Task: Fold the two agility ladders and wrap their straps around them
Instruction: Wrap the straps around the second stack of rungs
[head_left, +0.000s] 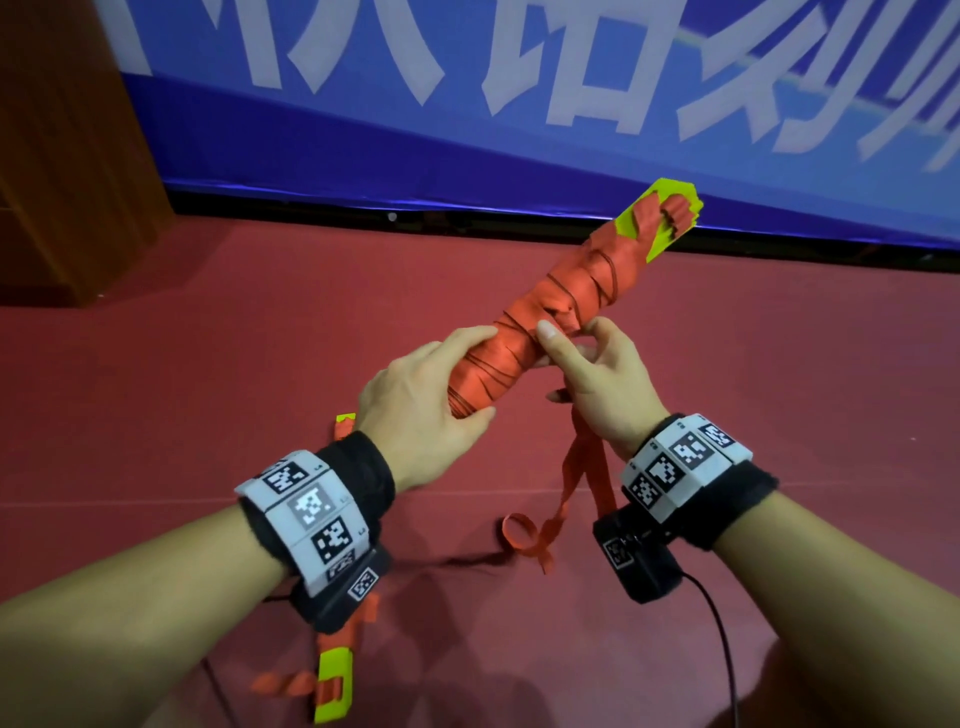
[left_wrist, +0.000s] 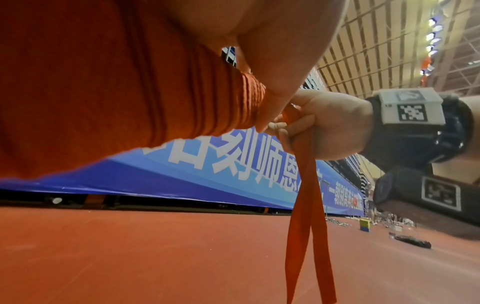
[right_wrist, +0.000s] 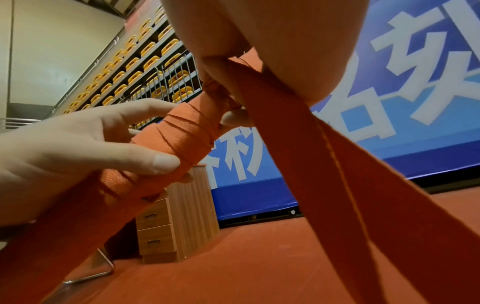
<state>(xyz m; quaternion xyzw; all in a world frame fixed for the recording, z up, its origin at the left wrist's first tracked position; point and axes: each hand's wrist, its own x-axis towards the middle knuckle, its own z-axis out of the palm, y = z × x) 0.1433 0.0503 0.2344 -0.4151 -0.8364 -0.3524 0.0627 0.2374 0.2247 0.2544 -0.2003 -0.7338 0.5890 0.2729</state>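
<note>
Step in hand, as judged: strap wrapping on ladder no. 1, approx. the last turns. The folded ladder bundle (head_left: 540, 322) is held in the air over the red floor (head_left: 156, 395), tilted, w/ its far end up toward the blue banner (head_left: 467, 130). Yellow-green rungs (head_left: 670, 208) are seen at that far end; the rest is covered by orange strap turns.

The near part of the bundle is gripped by the left hand (head_left: 421, 395), fingers curled round it, thumb laid along the top. The wrist views confirm this: the wound strap is clamped under the thumb and fingertips.

The 2 loose strap tails (head_left: 576, 478) are pinched by the right hand (head_left: 597, 374) just beside the bundle, at about mid-length. The tails hang down below the right wrist and their ends lie curled on the floor. In the left wrist view they are seen gripped together in the curled fingers.

A 2nd ladder (head_left: 332, 680) is seen on the floor under the left forearm, partly hidden; its strap looks loose, so it is taken as not yet wrapped. A wooden cabinet (right_wrist: 176, 222) stands by the banner.

Next move, as judged: the tails need to be kept taut and passed round the bundle again, then tucked or tied, w/ the left grip kept firm so the wound turns are not slackened. Risk: turns sliding toward the near end.
</note>
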